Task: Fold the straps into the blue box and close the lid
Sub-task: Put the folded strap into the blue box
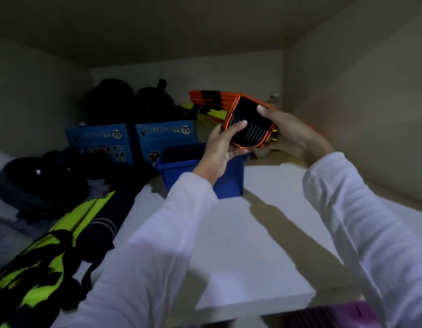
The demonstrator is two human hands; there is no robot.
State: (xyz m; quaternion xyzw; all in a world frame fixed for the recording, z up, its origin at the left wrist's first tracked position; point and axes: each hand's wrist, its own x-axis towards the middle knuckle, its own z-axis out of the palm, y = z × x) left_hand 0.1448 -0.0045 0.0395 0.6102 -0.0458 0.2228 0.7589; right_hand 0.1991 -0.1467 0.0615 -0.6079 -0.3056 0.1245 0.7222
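Shelf [264, 233] white, dim cupboard | both hands' fingers [238, 126] grip folded straps [250, 124] above blue box [179, 171]

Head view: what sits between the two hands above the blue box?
A folded black strap bundle with orange edging, gripped by the left hand and right hand, just above the open blue box.

Both hands, left hand [217, 147] and right hand [290, 136], grip folded orange-edged black straps [249, 125] just above the open blue box [229, 178].
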